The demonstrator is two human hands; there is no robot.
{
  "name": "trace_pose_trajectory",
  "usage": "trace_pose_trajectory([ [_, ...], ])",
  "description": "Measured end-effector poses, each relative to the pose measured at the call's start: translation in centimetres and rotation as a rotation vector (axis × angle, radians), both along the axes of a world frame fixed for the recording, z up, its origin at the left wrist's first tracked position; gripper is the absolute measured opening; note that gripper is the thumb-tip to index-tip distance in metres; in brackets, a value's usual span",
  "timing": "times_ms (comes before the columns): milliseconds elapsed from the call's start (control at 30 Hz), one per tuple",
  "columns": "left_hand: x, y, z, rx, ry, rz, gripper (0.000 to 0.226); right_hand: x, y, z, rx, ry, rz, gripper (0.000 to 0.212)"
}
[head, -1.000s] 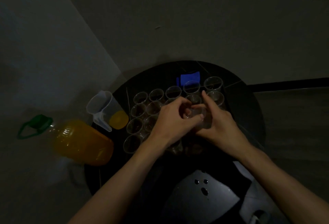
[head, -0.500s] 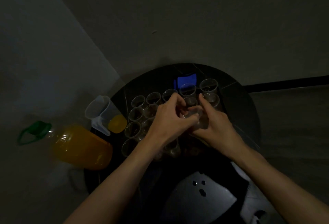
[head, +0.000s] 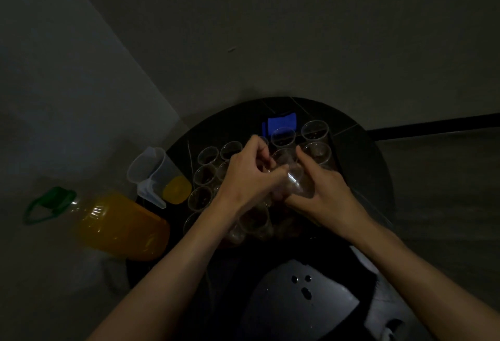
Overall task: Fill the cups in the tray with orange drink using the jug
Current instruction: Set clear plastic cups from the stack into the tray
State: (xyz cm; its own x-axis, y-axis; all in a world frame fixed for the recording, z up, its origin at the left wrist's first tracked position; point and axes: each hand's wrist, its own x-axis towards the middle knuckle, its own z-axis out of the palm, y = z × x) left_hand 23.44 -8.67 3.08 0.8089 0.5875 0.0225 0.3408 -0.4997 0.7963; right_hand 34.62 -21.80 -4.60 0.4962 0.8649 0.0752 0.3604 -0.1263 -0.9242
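Both hands worked over the middle of the tray. The left hand [head: 247, 177] had its fingers curled, pinching at the rim of a clear plastic held cup [head: 295, 181]. The right hand [head: 326, 197] gripped that cup's body from the other side, forefinger laid up along the wall. Whether one cup or two nested ones were in the grip could not be told in the dim light. Judged step: freeing and seating a cup, with pouring not yet begun. To do it well, hold the thin wall lightly so it does not buckle, peel at the rim rather than twist, and lower it upright into a free spot without knocking its neighbours. Around the hands stood the other cups [head: 207, 155] in close rows, apparently empty. The tray [head: 189, 155] showed only as a faint edge line on the round dark table [head: 365, 167]. The jug [head: 151, 170] stood just beside the cups on the left, untouched, a little orange drink [head: 176, 189] in its bottom. Further left lay a big bottle [head: 121, 227] of orange drink with a green cap [head: 51, 201]. A blue object [head: 281, 122] sat beyond the far row.
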Motion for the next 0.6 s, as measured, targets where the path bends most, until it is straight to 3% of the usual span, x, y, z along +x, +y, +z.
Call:
trace_pose_trajectory([
  [233,-1.6,1.8,1.4,0.080,-0.105,0.105,0.026,0.0,-1.4,-0.1,0.018,-0.103,-0.088,0.121],
  [400,-3.5,1.3,0.1,0.194,-0.064,0.118,0.035,0.7,-3.1,-0.2,0.025,-0.063,-0.166,0.110],
  [600,-4.5,-0.9,-3.6,0.370,-0.029,-0.048,0.044,1.6,-5.5,0.0,0.075,-0.048,-0.206,0.101],
])
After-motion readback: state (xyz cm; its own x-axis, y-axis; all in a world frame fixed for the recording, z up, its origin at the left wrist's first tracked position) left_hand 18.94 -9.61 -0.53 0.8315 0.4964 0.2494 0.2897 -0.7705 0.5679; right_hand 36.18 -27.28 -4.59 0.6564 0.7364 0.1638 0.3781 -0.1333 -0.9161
